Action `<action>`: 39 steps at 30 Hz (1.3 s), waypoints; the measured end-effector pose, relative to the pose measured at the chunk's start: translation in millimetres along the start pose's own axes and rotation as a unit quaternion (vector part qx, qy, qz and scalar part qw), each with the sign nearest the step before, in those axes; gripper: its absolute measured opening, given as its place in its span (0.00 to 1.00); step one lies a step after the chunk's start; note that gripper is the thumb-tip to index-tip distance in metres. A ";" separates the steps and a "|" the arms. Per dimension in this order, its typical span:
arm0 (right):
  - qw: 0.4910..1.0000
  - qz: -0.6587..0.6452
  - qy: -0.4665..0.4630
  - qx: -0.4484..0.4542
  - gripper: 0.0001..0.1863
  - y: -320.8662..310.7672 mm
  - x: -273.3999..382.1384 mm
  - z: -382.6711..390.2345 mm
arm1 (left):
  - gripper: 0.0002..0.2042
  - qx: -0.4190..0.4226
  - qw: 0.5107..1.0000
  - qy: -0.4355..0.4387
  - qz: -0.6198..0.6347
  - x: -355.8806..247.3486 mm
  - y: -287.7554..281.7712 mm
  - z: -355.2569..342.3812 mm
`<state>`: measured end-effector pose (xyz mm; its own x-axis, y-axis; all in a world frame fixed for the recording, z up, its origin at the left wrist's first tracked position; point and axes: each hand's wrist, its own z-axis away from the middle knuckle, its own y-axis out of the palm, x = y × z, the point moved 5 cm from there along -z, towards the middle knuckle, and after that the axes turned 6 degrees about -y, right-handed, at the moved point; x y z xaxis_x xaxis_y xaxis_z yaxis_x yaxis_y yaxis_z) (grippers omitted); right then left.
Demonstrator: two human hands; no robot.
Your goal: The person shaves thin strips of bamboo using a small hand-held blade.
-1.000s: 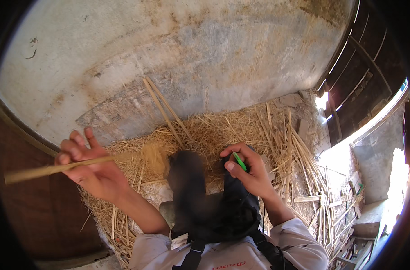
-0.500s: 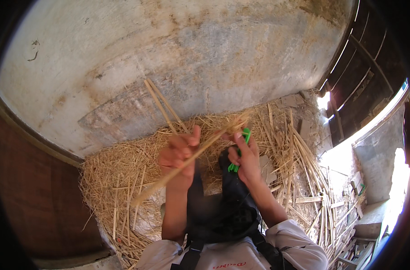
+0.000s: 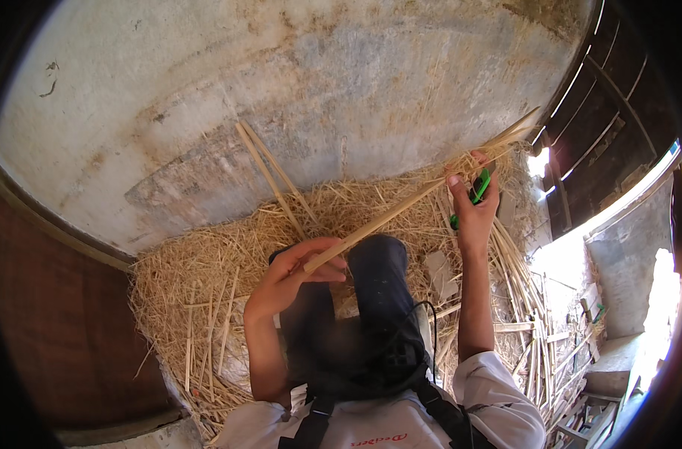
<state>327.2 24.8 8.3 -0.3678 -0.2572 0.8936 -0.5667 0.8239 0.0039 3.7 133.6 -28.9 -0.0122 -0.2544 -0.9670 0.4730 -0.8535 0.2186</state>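
Observation:
A long pale bamboo strip [image 3: 392, 215] slants across in front of me, its near end low at the left and its far part up at the right. Around the near end, my left hand [image 3: 285, 275] is closed, thumb along the strip. My right hand [image 3: 477, 206], arm stretched forward, grips a small green and black tool [image 3: 480, 187] against the palm. Its thumb and fingers also pinch the strip, where thin shavings and split fibres [image 3: 506, 138] fan out past the hand. The tool's blade, if it has one, is hidden.
Shavings [image 3: 199, 273] cover the floor around my legs. Two bamboo sticks [image 3: 270, 176] lean on the stained wall [image 3: 333, 97]. Many split strips [image 3: 532, 322] lie at the right, near a dark slatted door [image 3: 603, 112]. A brown panel [image 3: 64, 322] stands at the left.
My right hand has moved forward and to the right with the tool. My left hand has shifted slightly down and closed round the strip's near end. The strip has swung up and rightward.

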 end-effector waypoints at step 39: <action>0.891 0.011 -0.181 0.417 0.16 50.6 71.7 117.9 | 0.47 -0.229 0.946 0.196 -0.120 -15.4 91.3 15.3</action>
<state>185.3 -11.5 19.7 -0.5129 -0.5160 0.6861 -0.8519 0.2075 -0.4809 33.5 52.6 8.0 0.1167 0.1864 -0.9755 0.8308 -0.5566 -0.0069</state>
